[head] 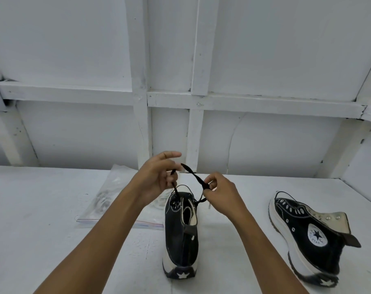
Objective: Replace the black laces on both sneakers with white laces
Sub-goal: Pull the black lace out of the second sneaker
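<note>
Logged clear zip bag (108, 196) left on bench (32, 209), contents pale, blurred. Read "ALL STAR" on patch (317, 236) of right sneaker (303, 247). Noted left grip (157, 177) and right grip (220, 192) pinching black lace (193, 174) above middle sneaker (181, 240).

Both forearms bare, coming in from the near edge and converging at center. Left hand (156, 177) sits farther and higher than the right, index finger straight and pointing right, other fingers curled on black lace (193, 174). Right hand (221, 193) pinches the same lace between thumb and forefinger, knuckles up.
</note>
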Demonstrator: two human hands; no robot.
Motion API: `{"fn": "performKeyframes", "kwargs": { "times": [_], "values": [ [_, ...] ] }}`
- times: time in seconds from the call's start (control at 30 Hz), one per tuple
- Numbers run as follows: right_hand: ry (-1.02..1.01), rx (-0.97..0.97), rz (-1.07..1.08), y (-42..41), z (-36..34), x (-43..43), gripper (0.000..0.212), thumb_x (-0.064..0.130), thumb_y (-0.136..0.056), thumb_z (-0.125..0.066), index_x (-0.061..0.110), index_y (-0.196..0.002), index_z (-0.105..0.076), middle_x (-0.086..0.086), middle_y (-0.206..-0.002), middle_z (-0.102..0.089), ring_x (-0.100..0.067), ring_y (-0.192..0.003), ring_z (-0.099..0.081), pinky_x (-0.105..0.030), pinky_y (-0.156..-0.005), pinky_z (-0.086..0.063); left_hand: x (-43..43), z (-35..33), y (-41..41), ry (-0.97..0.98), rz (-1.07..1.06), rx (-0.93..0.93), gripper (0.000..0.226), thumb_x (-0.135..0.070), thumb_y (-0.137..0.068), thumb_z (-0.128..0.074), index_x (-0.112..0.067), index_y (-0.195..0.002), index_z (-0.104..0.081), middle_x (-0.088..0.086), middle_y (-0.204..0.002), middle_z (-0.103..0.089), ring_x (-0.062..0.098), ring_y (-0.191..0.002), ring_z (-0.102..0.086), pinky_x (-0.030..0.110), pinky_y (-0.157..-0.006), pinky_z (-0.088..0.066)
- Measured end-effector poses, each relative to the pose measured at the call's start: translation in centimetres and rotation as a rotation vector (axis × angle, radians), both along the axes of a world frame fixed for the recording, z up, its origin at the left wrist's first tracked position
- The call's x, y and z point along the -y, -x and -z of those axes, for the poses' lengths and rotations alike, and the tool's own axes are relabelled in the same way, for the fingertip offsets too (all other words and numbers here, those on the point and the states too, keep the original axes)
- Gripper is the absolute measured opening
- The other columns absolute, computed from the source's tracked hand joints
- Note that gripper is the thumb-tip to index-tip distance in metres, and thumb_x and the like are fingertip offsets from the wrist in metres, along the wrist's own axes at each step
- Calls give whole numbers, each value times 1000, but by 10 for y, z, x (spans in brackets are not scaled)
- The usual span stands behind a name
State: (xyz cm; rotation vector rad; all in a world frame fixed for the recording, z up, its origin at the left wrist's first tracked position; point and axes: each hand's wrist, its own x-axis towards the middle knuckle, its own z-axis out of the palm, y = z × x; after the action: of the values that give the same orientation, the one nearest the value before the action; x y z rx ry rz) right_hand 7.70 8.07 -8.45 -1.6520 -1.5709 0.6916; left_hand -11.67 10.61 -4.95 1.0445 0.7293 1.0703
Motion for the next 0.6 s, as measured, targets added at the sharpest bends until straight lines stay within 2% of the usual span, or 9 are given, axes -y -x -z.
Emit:
{"fn": "performKeyframes", "kwargs": {
  "times": [0.07, 0.13, 0.23, 0.27, 0.4, 0.47, 0.5, 0.53, 0.6],
  "values": [
    [-38, -21, 77, -8, -1, -1, 16, 10, -86, -60, 19, -100, -60, 4, -88, -58, -8, -69, -52, -17, -52, -37, -3, -1, 6, -31, -50, -22, 25, -3, -80, -67, -13, -103, -60, 2, -68, -51, 12, -48, -39, 30, -57, -34],
    [-93, -7, 121, -14, -3, -1, 17, 9, -86, -61, 19, -99, -61, 7, -88, -58, -7, -71, -52, -21, -56, -39, -5, -2, 12, -124, -130, -206, 10, -10, -85, -72, -13, -90, -64, -1, -64, -48, 12, -49, -40, 28, -59, -38],
    [-141, -2, 141, -17, -6, -1, 17, 7, -85, -61, 21, -95, -60, 10, -89, -58, -7, -72, -52, -25, -61, -41, -4, 0, 20, -350, -145, -794, 26, -31, -79, -82, -10, -72, -68, -5, -54, -46, 10, -52, -40, 20, -56, -37],
    [-148, -3, 140, -17, -7, -2, 18, 6, -85, -60, 22, -94, -60, 10, -90, -58, -6, -72, -52, -25, -62, -42, -3, 1, 21, -381, -104, -927, 32, -38, -76, -83, -12, -67, -68, -6, -51, -45, 11, -53, -39, 21, -55, -35],
    [-145, -58, 152, -18, -7, -3, 25, -1, -85, -54, 20, -98, -59, 8, -93, -58, -7, -74, -52, -23, -60, -41, 3, 4, 24, -378, 44, -1064, 44, -50, -76, -79, -16, -56, -60, 1, -57, -45, 11, -55, -39, 20, -53, -30],
    [-141, -119, 176, -20, -8, -2, 22, 2, -88, -53, 18, -100, -59, 8, -93, -58, -5, -76, -52, -20, -59, -40, 7, 3, 26, -369, 9, -949, 44, -47, -80, -75, -12, -61, -58, 3, -61, -49, 10, -58, -46, 17, -58, -38],
    [-133, -174, 198, -21, -8, -3, 19, 4, -89, -52, 18, -99, -59, 7, -93, -59, -5, -76, -53, -20, -59, -41, 9, 2, 27, -337, -35, -802, 42, -45, -83, -73, -11, -63, -57, 3, -61, -51, 12, -61, -50, 20, -64, -44],
    [-121, -240, 223, -23, -9, -2, 17, 6, -90, -52, 18, -98, -59, 5, -93, -60, -8, -75, -54, -22, -58, -41, 9, 1, 27, -265, -86, -588, 40, -42, -85, -70, -10, -65, -57, 3, -61, -51, 16, -62, -52, 25, -68, -48],
    [-102, -340, 258, -27, -7, -1, 16, 8, -90, -52, 18, -99, -59, 1, -96, -61, -11, -74, -55, -24, -59, -42, 7, -2, 29, -64, -185, -145, 38, -34, -91, -64, -11, -64, -53, 5, -57, -48, 21, -58, -51, 33, -63, -49]
  ]
}}
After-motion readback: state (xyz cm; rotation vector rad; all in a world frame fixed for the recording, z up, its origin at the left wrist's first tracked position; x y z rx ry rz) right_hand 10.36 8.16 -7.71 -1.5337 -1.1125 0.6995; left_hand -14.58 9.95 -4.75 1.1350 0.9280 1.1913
